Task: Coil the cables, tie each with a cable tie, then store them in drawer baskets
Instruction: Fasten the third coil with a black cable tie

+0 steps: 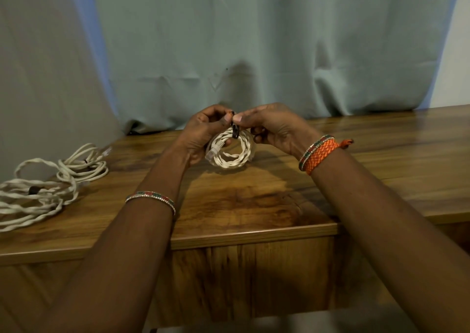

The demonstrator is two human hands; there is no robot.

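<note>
A small coil of white twisted cable (230, 158) with a clear plug on its end hangs just above the wooden table (244, 205), held upright between both hands. A black cable tie (235, 131) is looped round the top of the coil. My left hand (203, 134) grips the coil's left side, and its fingertips pinch the tie's end. My right hand (269, 126) pinches the tie from the right, thumb and forefinger meeting the left fingers above the coil.
Two more white cable bundles lie at the table's left: a loose twisted one (35, 200) with a dark tie, and a smoother coil (84, 166) behind it. A grey-green curtain (254, 47) hangs behind the table. The table's front edge runs below my forearms.
</note>
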